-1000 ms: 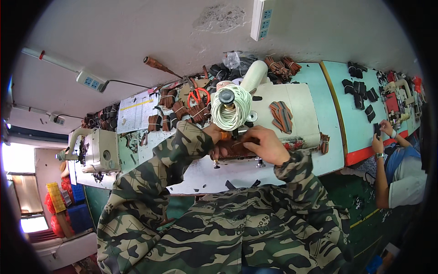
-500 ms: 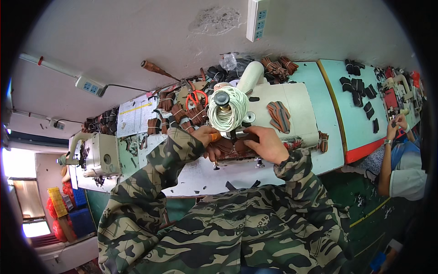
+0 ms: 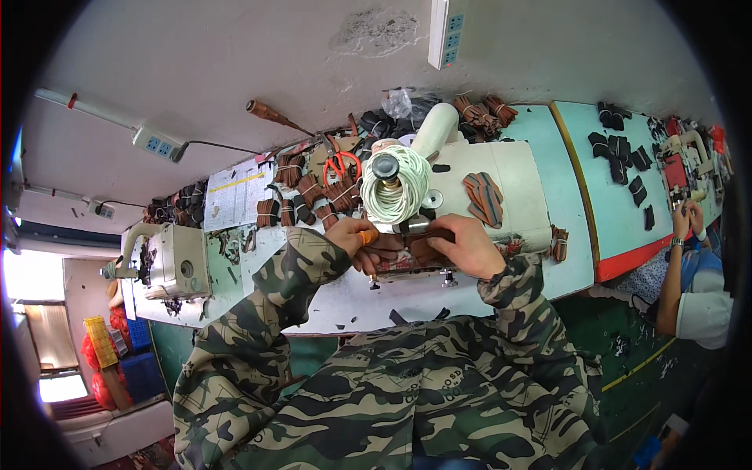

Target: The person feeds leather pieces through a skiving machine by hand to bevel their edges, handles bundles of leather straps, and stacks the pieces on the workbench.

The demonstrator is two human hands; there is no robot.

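Note:
Both hands are at the front of a white bench machine (image 3: 513, 184), under a coil of pale cord (image 3: 394, 205) with a black knob. My left hand (image 3: 352, 241), with an orange band on one finger, is closed on brown strips (image 3: 386, 246) at the machine's left front. On the other side, my right hand (image 3: 474, 249) pinches a brown piece (image 3: 423, 251) between thumb and fingers. A metal cylinder (image 3: 417, 225) shows between the hands, just above that piece. The fingertips and part of the strips are hidden. A few brown-grey strips (image 3: 483, 200) lie on the machine's top.
Tied brown bundles (image 3: 342, 193), orange-handled pliers (image 3: 338, 163) and a screwdriver (image 3: 270, 113) lie behind, to the left. A second machine (image 3: 176, 262) stands at left. Black bundles (image 3: 619, 149) lie on the right-hand table. A co-worker's arm (image 3: 672, 274) is at far right.
My right hand has shifted slightly, and the brown piece in it and the metal cylinder show more plainly. My left hand keeps its grip. The whole view has moved a little.

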